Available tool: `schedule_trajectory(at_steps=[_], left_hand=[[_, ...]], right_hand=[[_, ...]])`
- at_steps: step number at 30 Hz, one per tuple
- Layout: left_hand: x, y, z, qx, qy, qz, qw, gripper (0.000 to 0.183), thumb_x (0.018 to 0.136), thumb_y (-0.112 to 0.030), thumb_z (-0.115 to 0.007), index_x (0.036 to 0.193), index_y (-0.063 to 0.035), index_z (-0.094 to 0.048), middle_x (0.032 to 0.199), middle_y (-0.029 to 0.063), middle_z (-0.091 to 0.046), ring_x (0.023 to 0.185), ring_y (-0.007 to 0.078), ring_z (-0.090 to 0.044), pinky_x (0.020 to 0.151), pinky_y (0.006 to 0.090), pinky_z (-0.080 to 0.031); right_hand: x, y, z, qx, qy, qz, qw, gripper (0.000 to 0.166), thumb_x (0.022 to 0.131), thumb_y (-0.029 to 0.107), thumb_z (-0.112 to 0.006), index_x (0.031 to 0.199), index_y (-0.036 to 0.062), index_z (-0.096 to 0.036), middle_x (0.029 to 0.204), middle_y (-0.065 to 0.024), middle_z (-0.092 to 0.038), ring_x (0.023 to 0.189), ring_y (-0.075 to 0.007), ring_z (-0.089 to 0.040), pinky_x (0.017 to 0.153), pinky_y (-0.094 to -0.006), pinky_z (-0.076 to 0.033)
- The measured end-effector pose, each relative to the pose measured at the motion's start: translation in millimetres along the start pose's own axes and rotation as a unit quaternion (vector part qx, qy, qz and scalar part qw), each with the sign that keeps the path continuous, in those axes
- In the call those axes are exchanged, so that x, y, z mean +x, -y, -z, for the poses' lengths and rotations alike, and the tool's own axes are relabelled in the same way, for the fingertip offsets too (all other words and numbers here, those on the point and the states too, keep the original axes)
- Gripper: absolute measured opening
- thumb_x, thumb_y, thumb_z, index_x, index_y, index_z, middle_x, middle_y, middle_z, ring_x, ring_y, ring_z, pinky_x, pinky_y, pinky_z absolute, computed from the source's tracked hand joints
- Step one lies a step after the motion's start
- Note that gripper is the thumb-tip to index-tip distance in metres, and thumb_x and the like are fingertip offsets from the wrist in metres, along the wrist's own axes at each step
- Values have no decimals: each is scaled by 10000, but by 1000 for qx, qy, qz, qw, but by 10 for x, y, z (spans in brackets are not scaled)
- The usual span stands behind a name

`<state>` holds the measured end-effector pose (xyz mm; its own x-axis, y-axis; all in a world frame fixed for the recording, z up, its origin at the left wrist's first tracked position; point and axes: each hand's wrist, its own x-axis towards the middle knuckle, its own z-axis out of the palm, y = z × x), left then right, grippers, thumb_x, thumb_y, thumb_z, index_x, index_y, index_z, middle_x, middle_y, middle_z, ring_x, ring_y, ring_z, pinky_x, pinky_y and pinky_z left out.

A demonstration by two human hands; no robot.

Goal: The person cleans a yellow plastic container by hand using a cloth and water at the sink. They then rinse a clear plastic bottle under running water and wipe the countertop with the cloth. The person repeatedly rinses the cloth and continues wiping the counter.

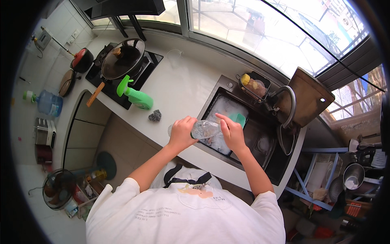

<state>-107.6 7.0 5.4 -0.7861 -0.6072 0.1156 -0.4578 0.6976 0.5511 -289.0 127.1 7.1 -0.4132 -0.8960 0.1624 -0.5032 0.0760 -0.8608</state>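
A clear plastic bottle (pixel 205 129) lies roughly level over the counter's front edge and the left end of the sink. My left hand (pixel 182 132) is wrapped around its body. At the other end, my right hand (pixel 233 134) grips the neck, its index finger extended; the bottle's mouth is hidden. Below, white foam fills a black-rimmed basin (pixel 217 102) in the sink (pixel 256 155). A green plastic container (pixel 237 118) stands in the foam just behind my right hand. Left of the bottle, a steel wool scrubber (pixel 155 116) and a green spray bottle (pixel 135 94) rest on the white counter (pixel 179 88).
The curved faucet (pixel 291 103) arches over the sink's right side, before a leaning cutting board (pixel 304 97). A wire caddy (pixel 254 87) with sponges hangs at the back. A lidded wok (pixel 123 61) sits on the gas stove, its wooden handle (pixel 95 94) jutting past the counter edge.
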Motion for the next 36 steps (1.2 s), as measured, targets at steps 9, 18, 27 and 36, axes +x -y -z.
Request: schedule_trajectory(at_steps=[9,18,27,36], left_hand=[[145,698,138,-117,-88,-10,989,614,567,-151,-807,1097,-60,-511,1021,92,-573,948,289,-577,866,421,-422],[61,1877,420,-206,-78,134,966,662,657,-120,-808,1209,-50,-451,1133,144,-547,1055,340,-551,856,418,-466],[-297,2444,672,-179,-48,124,975,567,754,-81,-673,1266,-33,-435,1204,168,-501,1094,349,-521,904,403,-447],[-972,2894,767,-194,12,183,964,475,739,-44,-682,1182,-12,-514,1059,140,-598,997,299,-581,862,389,-468]], right_hand=[[420,355,-1201,239,-68,-39,968,613,744,97,-767,1280,1,-484,1136,-86,-601,979,-172,-616,825,-283,-510],[1499,594,-2263,114,-17,-69,991,192,784,161,-734,907,17,-696,770,-88,-692,729,-124,-654,630,-281,-517],[2680,465,-2671,50,-231,42,971,169,816,174,-699,913,39,-669,865,-96,-687,787,-219,-661,706,-313,-502],[2613,-26,-2774,84,-272,37,958,165,818,178,-705,890,43,-643,873,-93,-671,832,-238,-657,735,-328,-497]])
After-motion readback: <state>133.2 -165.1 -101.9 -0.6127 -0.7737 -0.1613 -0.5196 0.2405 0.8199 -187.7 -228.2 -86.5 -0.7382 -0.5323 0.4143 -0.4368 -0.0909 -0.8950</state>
